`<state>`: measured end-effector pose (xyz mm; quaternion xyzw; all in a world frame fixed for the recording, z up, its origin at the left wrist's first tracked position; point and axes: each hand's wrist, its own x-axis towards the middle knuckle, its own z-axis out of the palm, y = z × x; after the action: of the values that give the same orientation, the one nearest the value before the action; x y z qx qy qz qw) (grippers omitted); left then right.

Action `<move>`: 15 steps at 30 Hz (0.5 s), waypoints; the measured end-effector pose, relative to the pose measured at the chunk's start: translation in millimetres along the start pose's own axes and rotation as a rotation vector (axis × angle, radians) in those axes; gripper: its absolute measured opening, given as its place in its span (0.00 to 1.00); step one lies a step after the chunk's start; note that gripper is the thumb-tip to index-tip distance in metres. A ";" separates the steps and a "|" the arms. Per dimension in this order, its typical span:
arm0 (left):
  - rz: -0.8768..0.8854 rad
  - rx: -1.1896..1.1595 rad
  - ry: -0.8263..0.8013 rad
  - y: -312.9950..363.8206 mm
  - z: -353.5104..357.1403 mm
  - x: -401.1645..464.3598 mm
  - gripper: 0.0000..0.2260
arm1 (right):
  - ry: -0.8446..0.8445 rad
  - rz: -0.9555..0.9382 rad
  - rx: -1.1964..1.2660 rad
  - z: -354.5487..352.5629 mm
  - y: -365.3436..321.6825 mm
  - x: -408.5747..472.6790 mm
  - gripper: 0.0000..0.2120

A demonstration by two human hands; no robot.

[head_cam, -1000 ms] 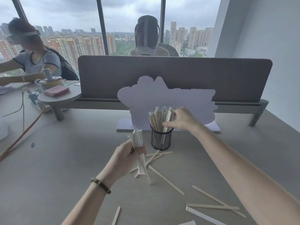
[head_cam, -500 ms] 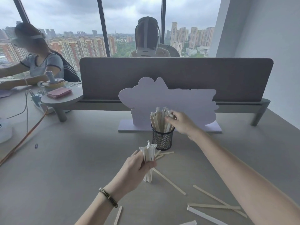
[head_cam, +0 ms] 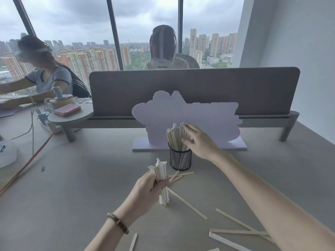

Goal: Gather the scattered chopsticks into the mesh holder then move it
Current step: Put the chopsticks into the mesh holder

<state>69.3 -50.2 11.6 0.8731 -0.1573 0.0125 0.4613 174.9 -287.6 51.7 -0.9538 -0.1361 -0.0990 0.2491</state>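
Observation:
A black mesh holder (head_cam: 180,159) stands mid-table with several chopsticks (head_cam: 175,137) upright in it. My right hand (head_cam: 198,141) reaches over from the right, its spread fingers touching the tops of those chopsticks. Nearer to me, my left hand (head_cam: 147,190) grips a bundle of paper-wrapped chopsticks (head_cam: 160,175) held upright, just in front and left of the holder. More loose chopsticks (head_cam: 186,202) lie scattered on the table in front of the holder and to the lower right (head_cam: 239,232).
A pale cut-out sign (head_cam: 186,117) on a flat base stands right behind the holder. Behind it runs a grey desk divider (head_cam: 194,91). Cables (head_cam: 30,160) and a round shelf (head_cam: 70,115) sit at the left. People are seated beyond.
My left hand turned its bundle upright and brought it closer to the holder. My right hand let go of the chopsticks it had pinched at the holder and spread its fingers over them.

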 end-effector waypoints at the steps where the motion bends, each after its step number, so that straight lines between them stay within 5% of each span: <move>1: -0.026 -0.028 0.006 -0.1 -0.5 0.9 0.05 | -0.018 0.019 0.031 -2.6 -1.6 -0.6 0.30; 7: -0.093 -0.079 0.155 4.1 -10.9 17.3 0.08 | 0.012 0.204 0.702 -6.7 -6.3 -16.3 0.34; 15: -0.063 -0.154 0.309 29.7 -25.6 52.3 0.07 | 0.122 0.363 0.950 -15.6 21.3 -56.9 0.26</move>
<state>113.6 -58.8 58.9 0.8273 -0.0577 0.1200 0.5457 125.9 -325.2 41.0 -0.7360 0.0168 -0.0369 0.6758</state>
